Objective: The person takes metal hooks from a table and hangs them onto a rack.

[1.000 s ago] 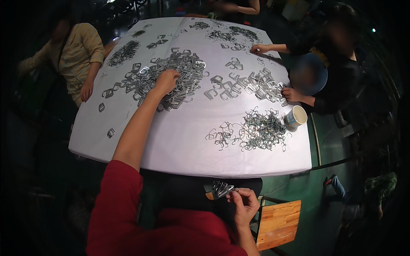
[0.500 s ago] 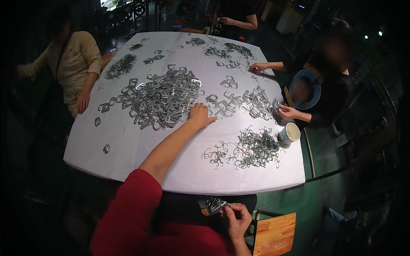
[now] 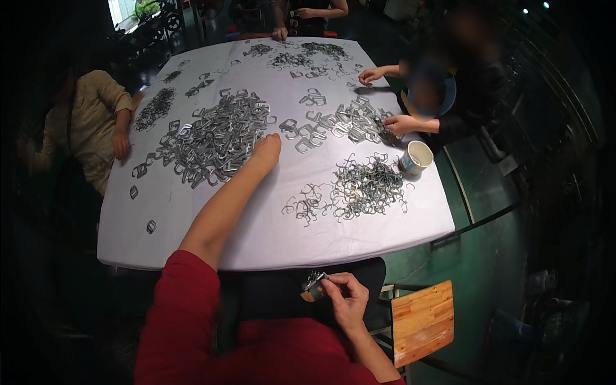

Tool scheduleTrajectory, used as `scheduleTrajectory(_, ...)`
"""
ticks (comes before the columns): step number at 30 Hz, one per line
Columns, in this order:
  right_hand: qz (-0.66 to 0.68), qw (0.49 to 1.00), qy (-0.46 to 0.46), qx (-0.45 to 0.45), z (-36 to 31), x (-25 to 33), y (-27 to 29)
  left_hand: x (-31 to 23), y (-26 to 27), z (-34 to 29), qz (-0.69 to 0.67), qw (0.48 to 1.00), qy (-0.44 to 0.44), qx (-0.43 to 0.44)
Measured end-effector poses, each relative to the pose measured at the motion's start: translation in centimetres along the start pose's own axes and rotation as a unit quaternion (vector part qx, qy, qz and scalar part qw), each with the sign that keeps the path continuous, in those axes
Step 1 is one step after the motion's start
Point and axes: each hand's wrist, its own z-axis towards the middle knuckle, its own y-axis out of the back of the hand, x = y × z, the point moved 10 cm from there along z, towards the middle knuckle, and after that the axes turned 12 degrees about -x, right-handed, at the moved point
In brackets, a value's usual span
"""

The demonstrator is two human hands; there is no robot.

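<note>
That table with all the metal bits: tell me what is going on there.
A person in a red sleeve reaches the left hand across the white-covered table to the edge of a big heap of metal clips. The right hand holds a small bunch of clips near the lap. A wire pile lies by a cup. Other people sit around the table, hands at other heaps.

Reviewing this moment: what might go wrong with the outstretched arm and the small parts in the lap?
The left hand reaches far to the large heap of silver metal clips; its forearm might sweep loose clips off the white table. The right hand pinches a small clip bundle over the lap, where it may drop.
</note>
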Motion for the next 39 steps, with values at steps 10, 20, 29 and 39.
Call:
scheduleTrajectory(10, -0.080, 0.993, 0.076, -0.031, 0.4, 0.5, 0.9, -6.0, 6.9, -14.4, -0.532, 0.824, 0.152, 0.124)
scheduleTrajectory(20, -0.099, 0.992, 0.064, -0.042, 0.9, 0.1, 0.9, -14.5, 14.1, -22.9, -0.541, 0.836, 0.059, 0.064)
scheduleTrajectory(29, -0.149, 0.984, 0.087, -0.039, 0.9, 0.1, 0.1, -13.2, 14.3, -22.8, -0.558, 0.827, 0.072, -0.011)
scheduleTrajectory(39, -0.162, 0.982, 0.092, -0.036, 0.6, -0.8, 0.0, -13.8, 13.8, -23.8, -0.550, 0.833, 0.035, 0.043)
